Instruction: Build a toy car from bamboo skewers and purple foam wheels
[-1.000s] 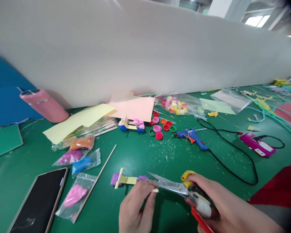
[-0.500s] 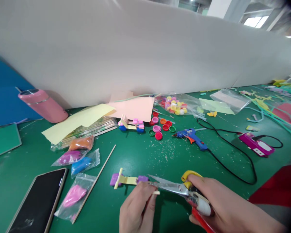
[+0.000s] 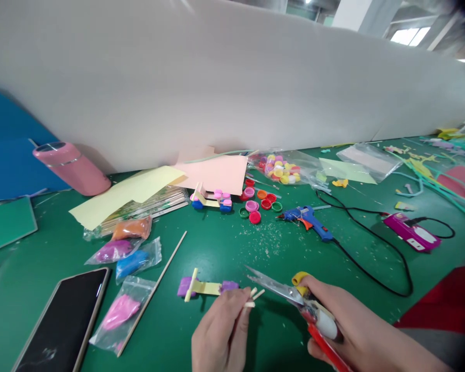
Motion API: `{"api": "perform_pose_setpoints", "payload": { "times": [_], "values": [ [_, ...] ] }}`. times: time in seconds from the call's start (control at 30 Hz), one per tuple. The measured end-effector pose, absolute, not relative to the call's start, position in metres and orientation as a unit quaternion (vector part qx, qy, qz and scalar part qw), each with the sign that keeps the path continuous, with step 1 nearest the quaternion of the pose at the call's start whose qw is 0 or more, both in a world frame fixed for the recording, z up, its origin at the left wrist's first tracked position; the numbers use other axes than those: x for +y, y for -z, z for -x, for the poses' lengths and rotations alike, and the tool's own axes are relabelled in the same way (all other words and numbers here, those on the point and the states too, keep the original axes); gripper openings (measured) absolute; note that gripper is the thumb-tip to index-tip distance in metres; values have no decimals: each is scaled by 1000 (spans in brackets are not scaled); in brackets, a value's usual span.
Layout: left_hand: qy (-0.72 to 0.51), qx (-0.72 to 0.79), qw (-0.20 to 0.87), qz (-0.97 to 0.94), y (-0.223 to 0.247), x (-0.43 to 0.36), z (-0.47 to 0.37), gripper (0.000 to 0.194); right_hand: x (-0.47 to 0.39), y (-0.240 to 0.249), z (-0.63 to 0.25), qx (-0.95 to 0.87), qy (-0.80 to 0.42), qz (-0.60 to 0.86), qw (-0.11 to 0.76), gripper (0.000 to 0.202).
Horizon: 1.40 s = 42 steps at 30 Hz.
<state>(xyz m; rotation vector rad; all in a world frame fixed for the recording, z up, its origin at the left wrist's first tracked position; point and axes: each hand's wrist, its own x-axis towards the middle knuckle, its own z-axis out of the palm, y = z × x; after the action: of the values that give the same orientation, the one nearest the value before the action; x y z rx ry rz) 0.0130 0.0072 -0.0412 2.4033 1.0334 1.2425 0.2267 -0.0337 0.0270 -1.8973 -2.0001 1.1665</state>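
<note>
Between the fingertips of my left hand (image 3: 222, 330) several short wooden sticks (image 3: 259, 295) are pinched, their pale ends poking out to the right. My right hand (image 3: 344, 323) is wrapped round a pair of scissors (image 3: 281, 289) with yellow and red handles. The blades point left, just right of the stick ends and apart from them. Behind my left hand lies a small model (image 3: 208, 288) with purple blocks at both ends, a pale yellow strip and a crosswise stick. My left fingers partly cover its right end.
A long wooden stick (image 3: 155, 289) lies beside clay bags (image 3: 120, 312) and a phone (image 3: 64, 323). Farther back are a pink-and-blue model (image 3: 211, 200), bottle caps (image 3: 254, 217), a blue glue gun (image 3: 308, 219) with its cord, a purple power strip (image 3: 411, 232) and a pink bottle (image 3: 73, 168).
The scissors have drawn back slightly right, away from my left fingers. More stick ends now show between those fingers.
</note>
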Motion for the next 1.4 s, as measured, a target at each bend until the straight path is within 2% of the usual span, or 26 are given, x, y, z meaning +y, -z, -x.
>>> {"api": "perform_pose_setpoints", "payload": {
  "times": [0.33, 0.67, 1.0, 1.17, 1.4],
  "values": [
    [-437, 326, 43, -837, 49, 3, -11, 20, -39, -17, -224, -663, -378, 644, 52, 27],
    [-440, 308, 46, -842, 48, 3, -12, 21, -40, -16, -223, -674, -352, 649, 15, 27],
    [-423, 307, 62, -851, 44, 3, -10, 24, -43, -8, -222, -671, -346, 655, 27, 26],
    [-420, 328, 82, -842, 40, 6, -13, 23, -47, 3, -226, -639, -382, 663, 80, 22],
    [-436, 345, 101, -825, 42, 7, -13, 20, -42, -11, -223, -646, -410, 636, 98, 20]
  ]
}}
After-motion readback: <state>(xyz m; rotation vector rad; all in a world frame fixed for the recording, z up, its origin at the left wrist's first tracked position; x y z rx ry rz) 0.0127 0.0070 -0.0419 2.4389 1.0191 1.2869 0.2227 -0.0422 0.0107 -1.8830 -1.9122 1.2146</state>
